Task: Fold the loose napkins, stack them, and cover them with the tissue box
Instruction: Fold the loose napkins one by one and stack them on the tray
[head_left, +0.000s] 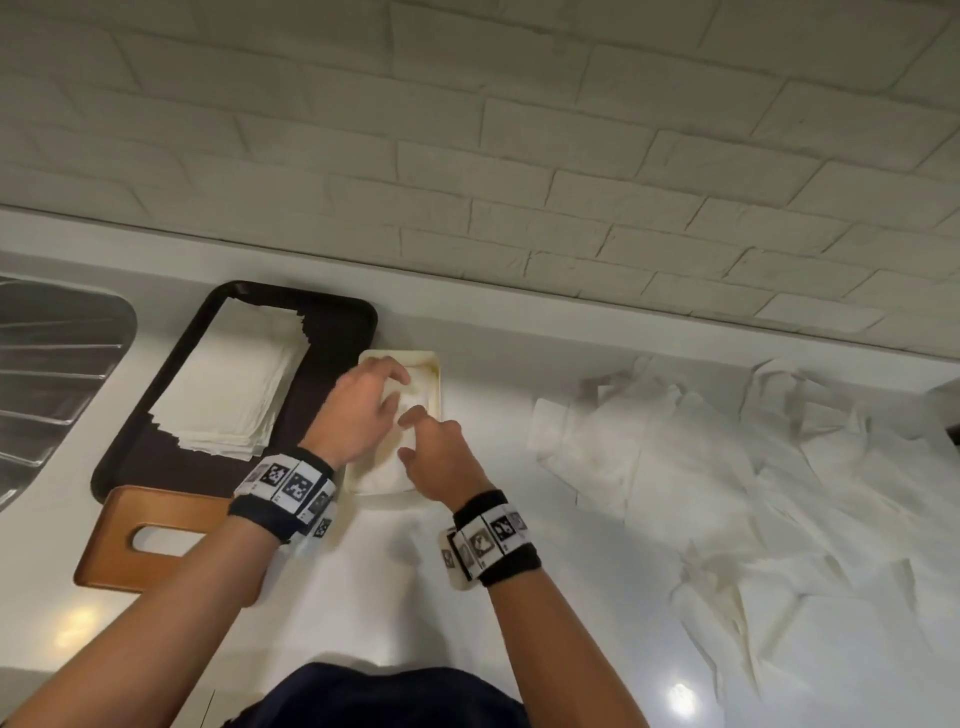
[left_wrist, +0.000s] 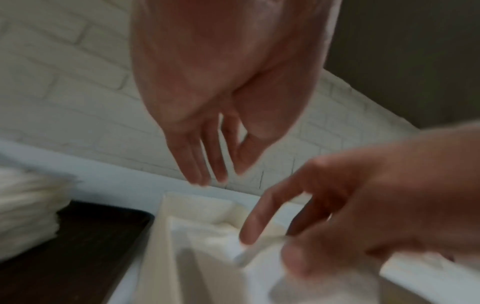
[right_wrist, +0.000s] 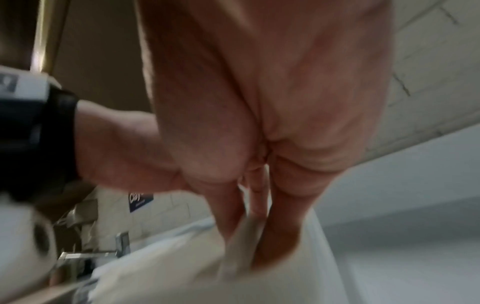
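Observation:
A white napkin (head_left: 383, 477) lies in a shallow cream tray (head_left: 441, 375) at the middle of the counter. My right hand (head_left: 415, 422) pinches a fold of this napkin (right_wrist: 235, 244) between thumb and fingers (left_wrist: 250, 228). Just above the tray's far half hovers my left hand (head_left: 394, 396), fingers (left_wrist: 197, 164) straight and holding nothing. Folded napkins (head_left: 234, 384) are stacked on a black tray (head_left: 340, 332) to the left. The wooden tissue box cover (head_left: 156, 512), with an oval slot, lies at the lower left, partly hidden by my left forearm. Loose crumpled napkins (head_left: 727, 467) spread over the right side.
A metal sink drainer (head_left: 47, 374) lies at the far left. A white brick wall (head_left: 519, 156) runs along the back of the white counter (head_left: 363, 597). My dark clothing shows at the bottom edge.

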